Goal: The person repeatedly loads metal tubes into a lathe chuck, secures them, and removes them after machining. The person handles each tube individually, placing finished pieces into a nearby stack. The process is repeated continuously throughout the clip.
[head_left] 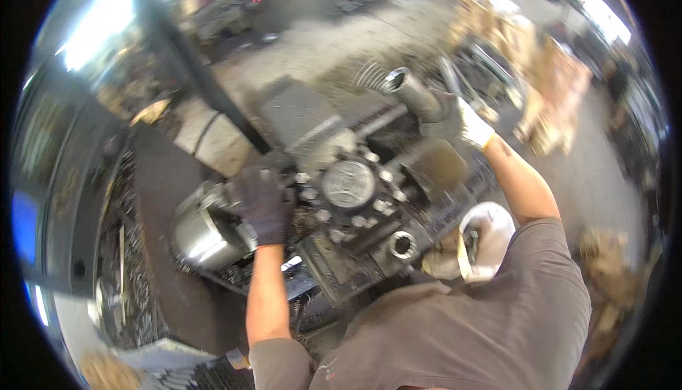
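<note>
My left hand [263, 202], in a dark glove, lies between the shiny round chuck [213, 237] and the bolted tool turret [348, 184]. Blur smears its fingers, so their grip cannot be made out. Farther right, my right hand [458, 120] wears a glove with a white back and darker fingers. Its fingers appear wrapped round the near end of a hollow metal tube [412, 93], which tilts up toward the far left. Around the turret's round cap sit several bolt heads. A block with a round socket [402, 245] projects from its near side.
Dark metal chips [128, 276] fill the tray at left, beside a brown panel [167, 226]. A dark upright post [202, 70] rises beyond my left hand. A white bucket [486, 237] stands near my right side. Wrapped brown bundles [558, 95] stand at far right.
</note>
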Tool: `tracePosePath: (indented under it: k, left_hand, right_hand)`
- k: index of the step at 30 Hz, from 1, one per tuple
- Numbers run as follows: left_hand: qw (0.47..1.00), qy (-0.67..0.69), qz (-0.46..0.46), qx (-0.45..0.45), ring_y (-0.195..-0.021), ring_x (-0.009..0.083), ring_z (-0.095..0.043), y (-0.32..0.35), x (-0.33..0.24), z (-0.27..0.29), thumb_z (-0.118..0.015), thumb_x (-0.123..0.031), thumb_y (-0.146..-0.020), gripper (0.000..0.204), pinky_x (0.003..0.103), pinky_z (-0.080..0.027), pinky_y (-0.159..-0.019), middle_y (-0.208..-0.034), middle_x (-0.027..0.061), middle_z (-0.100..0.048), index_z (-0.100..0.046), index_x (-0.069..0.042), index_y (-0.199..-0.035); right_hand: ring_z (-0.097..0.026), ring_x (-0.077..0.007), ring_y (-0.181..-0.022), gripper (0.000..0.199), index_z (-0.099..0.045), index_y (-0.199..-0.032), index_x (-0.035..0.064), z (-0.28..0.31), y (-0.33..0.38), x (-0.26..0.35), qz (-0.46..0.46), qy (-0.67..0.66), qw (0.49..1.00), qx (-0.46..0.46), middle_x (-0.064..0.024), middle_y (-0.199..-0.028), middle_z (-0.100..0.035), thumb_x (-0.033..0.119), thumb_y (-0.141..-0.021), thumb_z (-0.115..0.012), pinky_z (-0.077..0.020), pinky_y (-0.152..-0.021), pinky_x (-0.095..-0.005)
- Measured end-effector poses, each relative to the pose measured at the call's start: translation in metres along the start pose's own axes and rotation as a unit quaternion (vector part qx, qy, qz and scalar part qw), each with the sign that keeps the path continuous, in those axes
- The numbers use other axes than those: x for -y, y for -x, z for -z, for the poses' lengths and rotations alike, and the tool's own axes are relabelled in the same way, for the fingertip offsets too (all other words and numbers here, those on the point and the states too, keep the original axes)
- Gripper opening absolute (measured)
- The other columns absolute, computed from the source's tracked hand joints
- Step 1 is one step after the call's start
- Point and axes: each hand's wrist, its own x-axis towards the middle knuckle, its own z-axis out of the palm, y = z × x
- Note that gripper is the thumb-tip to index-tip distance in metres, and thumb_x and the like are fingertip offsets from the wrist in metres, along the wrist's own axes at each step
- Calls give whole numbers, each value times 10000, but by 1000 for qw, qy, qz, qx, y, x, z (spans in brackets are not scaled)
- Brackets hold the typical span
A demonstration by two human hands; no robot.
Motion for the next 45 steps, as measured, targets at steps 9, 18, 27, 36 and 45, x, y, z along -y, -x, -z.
tracePosePath:
  k: [9,18,27,36,45]
  left_hand:
    - [987,-82,-119,-67,-1409,381,-517,4,-2,18,-662,-472,-984,541,610,-293,-1242,-1451,126,-614,-608,-117,-1388]
    - [879,313,-330,-142,-1373,401,-559,-50,-124,166,-771,-290,-919,614,549,-435,-1167,-1487,185,-588,-578,-130,-1479]
    - [899,252,-358,-25,-899,316,-749,-115,-156,134,-667,-151,-954,301,420,-582,-793,-996,55,-777,-708,-199,-1248]
    - [988,69,-37,134,-1397,358,-579,-183,24,59,-733,-341,-902,580,480,-500,-1096,-1543,180,-574,-620,-145,-1436]
    - [907,396,132,-50,-1193,309,-705,62,12,140,-734,-117,-953,330,432,-527,-1059,-1299,178,-734,-712,-16,-1266]
  right_hand:
    - [-667,-168,-576,408,-743,-1001,-29,37,363,-52,-594,74,798,73,-93,-705,-712,336,-837,-819,-540,-538,-352]
    - [-722,-265,-703,401,-710,-1099,6,97,226,89,-360,3,933,21,-163,-806,-731,218,-764,-771,-587,-691,-416]
    - [-736,-211,-837,484,-701,-1239,49,118,258,74,-377,-111,900,188,-133,-983,-771,214,-792,-785,-590,-723,-377]
    - [-780,-236,-908,436,-722,-1275,73,55,235,49,-314,-57,936,148,-153,-1010,-792,237,-885,-826,-600,-770,-352]
    - [-745,-332,-797,336,-703,-1040,17,-30,67,195,117,-149,934,304,-187,-891,-737,190,-778,-821,-590,-671,-435]
